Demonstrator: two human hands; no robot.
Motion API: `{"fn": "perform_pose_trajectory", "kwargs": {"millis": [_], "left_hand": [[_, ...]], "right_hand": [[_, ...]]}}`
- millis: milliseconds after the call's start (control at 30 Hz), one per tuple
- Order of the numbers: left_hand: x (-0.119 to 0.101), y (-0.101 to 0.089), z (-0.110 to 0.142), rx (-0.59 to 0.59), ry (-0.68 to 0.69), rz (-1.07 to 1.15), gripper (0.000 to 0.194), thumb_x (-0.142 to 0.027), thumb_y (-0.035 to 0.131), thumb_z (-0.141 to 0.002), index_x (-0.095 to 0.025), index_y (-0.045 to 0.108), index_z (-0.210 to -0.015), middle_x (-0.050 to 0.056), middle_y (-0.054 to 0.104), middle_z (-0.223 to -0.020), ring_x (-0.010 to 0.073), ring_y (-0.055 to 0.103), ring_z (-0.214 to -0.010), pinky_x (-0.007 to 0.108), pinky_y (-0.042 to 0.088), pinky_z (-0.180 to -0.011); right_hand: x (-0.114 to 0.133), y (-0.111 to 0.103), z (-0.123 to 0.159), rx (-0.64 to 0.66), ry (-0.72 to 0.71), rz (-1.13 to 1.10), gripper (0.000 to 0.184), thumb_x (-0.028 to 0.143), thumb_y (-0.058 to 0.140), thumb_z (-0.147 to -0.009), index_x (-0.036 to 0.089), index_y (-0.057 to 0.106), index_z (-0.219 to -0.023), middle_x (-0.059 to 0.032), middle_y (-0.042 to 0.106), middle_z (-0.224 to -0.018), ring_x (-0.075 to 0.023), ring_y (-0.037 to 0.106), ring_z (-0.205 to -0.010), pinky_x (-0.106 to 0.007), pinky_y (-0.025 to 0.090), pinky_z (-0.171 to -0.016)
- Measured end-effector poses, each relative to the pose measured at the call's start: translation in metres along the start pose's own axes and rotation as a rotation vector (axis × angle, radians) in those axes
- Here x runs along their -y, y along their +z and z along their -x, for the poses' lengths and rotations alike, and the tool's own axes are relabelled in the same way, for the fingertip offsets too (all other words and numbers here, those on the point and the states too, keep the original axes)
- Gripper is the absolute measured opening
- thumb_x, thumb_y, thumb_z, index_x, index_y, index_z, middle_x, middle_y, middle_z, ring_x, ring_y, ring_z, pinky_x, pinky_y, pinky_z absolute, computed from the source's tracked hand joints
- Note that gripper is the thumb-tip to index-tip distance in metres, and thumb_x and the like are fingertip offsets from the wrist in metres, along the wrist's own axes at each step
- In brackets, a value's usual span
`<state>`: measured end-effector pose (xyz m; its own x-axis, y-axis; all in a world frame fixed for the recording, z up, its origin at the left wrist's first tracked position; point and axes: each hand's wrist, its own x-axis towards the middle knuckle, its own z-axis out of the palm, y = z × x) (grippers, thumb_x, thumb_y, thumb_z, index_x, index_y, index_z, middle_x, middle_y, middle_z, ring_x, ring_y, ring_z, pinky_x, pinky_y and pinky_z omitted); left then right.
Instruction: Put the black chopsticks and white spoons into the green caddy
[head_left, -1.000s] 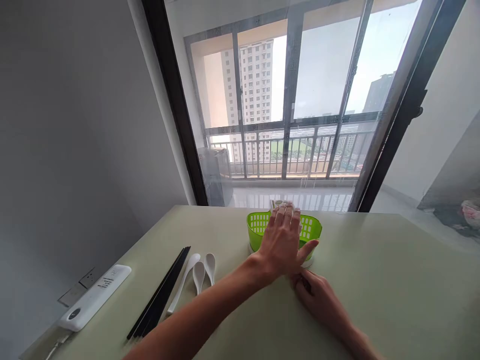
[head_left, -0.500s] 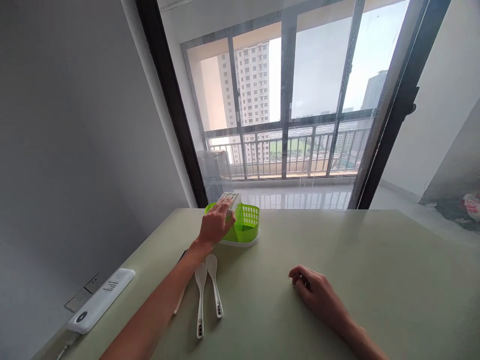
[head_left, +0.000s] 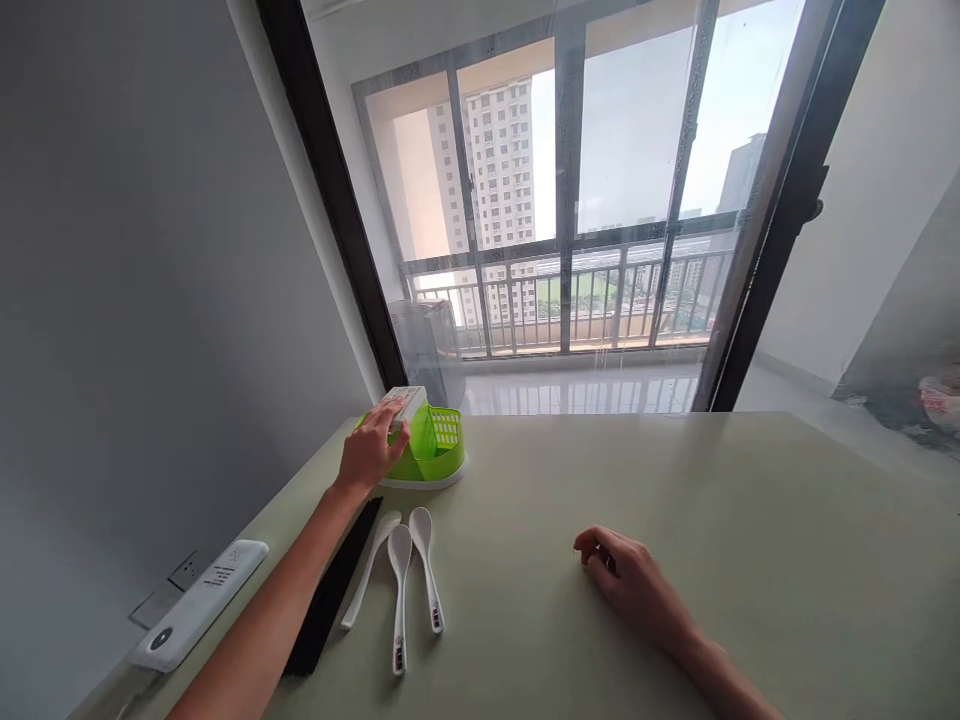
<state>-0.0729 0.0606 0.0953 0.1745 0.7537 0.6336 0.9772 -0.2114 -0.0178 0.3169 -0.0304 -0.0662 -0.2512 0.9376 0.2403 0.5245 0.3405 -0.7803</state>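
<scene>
Basket (green), beneath left grip

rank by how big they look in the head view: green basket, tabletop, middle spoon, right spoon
Tabletop
Green basket, partly hidden by the left hand
Middle spoon and right spoon: nearly alike; the middle one reaches nearer the camera, so unranked

- Basket: bright lime green, gridded with cut-out holes, white along the base
- Spoons: white, dark and red marks on two handles
- Chopsticks: black
- Surface: pale green
- Power strip: white, dark oval
- Wall: grey
</scene>
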Motion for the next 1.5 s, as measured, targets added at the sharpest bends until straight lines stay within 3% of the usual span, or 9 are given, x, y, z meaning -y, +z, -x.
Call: {"fn": "perform_pose_trajectory", "kwargs": {"millis": [167,267,300,367,467,533,667,833,1500], "left_hand": [[-0.036,-0.019,0.022,-0.083,-0.026,-0.042,0.049,-0.035,0.051,-0.096,-0.018,0.053,-0.142,0.012,0.058,-0.147,0.0355,0.034,-0.149,0.057,0.027,-0.121],[-0.087,-0.033,0.062,-0.116,-0.063,0.17,0.046,-0.035,0.051,-0.098,-0.019,0.051,-0.141,0.012,0.061,-0.141,0.0311,0.046,-0.14,0.049,0.037,-0.116],[-0.105,-0.036,0.079,-0.072,-0.076,0.274,0.04,-0.036,0.051,-0.098,-0.02,0.054,-0.135,0.01,0.067,-0.13,0.0273,0.059,-0.125,0.044,0.045,-0.109],[-0.138,-0.039,0.116,0.167,-0.108,0.455,0.029,-0.037,0.049,-0.1,-0.023,0.059,-0.123,0.004,0.072,-0.102,0.0185,0.069,-0.088,0.03,0.055,-0.082],[-0.168,-0.033,0.166,0.5,-0.158,0.585,0.029,-0.042,0.046,-0.101,-0.023,0.064,-0.089,-0.004,0.063,-0.066,0.0111,0.056,-0.054,0.021,0.044,-0.054],[-0.173,-0.025,0.19,0.549,-0.182,0.589,0.037,-0.045,0.046,-0.1,-0.022,0.059,-0.074,-0.005,0.055,-0.056,0.01,0.049,-0.049,0.02,0.037,-0.05],[-0.165,-0.011,0.212,0.492,-0.262,0.553,0.043,-0.049,0.046,-0.1,-0.022,0.053,-0.067,-0.006,0.05,-0.055,0.0094,0.045,-0.048,0.019,0.033,-0.048],[-0.166,-0.009,0.211,0.429,-0.223,0.448,0.04,-0.048,0.049,-0.098,-0.023,0.055,-0.069,-0.006,0.054,-0.055,0.0103,0.049,-0.049,0.019,0.036,-0.052],[-0.171,-0.02,0.202,0.524,-0.236,0.453,0.04,-0.051,0.045,-0.099,-0.024,0.058,-0.072,-0.005,0.058,-0.06,0.0125,0.054,-0.055,0.02,0.039,-0.056]], "right_hand": [[-0.003,0.001,0.0,-0.002,-0.006,-0.006,0.025,0.029,0.043,-0.09,0.023,0.067,-0.095,-0.0043,0.073,-0.086,-0.0185,0.064,-0.071,-0.029,0.047,-0.069],[-0.004,0.002,0.0,-0.008,0.004,-0.009,0.024,0.028,0.043,-0.09,0.023,0.067,-0.094,-0.0036,0.073,-0.085,-0.0181,0.064,-0.071,-0.028,0.046,-0.069],[-0.003,0.002,0.0,-0.01,0.005,-0.011,0.024,0.027,0.043,-0.089,0.023,0.067,-0.094,-0.0031,0.073,-0.085,-0.0178,0.063,-0.071,-0.028,0.046,-0.068],[-0.003,0.001,0.0,-0.016,0.004,-0.02,0.023,0.026,0.044,-0.089,0.023,0.066,-0.093,-0.0023,0.073,-0.084,-0.0173,0.063,-0.07,-0.027,0.045,-0.067],[-0.001,0.0,-0.001,-0.021,0.004,-0.025,0.023,0.025,0.044,-0.088,0.023,0.067,-0.094,-0.0022,0.073,-0.084,-0.0173,0.063,-0.07,-0.027,0.045,-0.067],[0.001,-0.002,-0.002,-0.023,0.006,-0.021,0.023,0.024,0.045,-0.088,0.023,0.067,-0.094,-0.0024,0.073,-0.085,-0.0176,0.064,-0.071,-0.027,0.045,-0.068],[0.004,-0.004,-0.002,-0.035,0.012,-0.019,0.023,0.023,0.046,-0.087,0.023,0.068,-0.092,-0.0018,0.073,-0.084,-0.0175,0.063,-0.071,-0.027,0.044,-0.069],[0.006,-0.005,-0.004,-0.051,0.013,-0.007,0.023,0.021,0.046,-0.086,0.022,0.068,-0.091,-0.001,0.073,-0.083,-0.0166,0.061,-0.07,-0.027,0.043,-0.068],[0.009,-0.006,-0.007,-0.067,-0.005,0.001,0.025,0.021,0.046,-0.085,0.021,0.07,-0.091,-0.0019,0.073,-0.082,-0.0158,0.059,-0.068,-0.026,0.043,-0.066]]}}
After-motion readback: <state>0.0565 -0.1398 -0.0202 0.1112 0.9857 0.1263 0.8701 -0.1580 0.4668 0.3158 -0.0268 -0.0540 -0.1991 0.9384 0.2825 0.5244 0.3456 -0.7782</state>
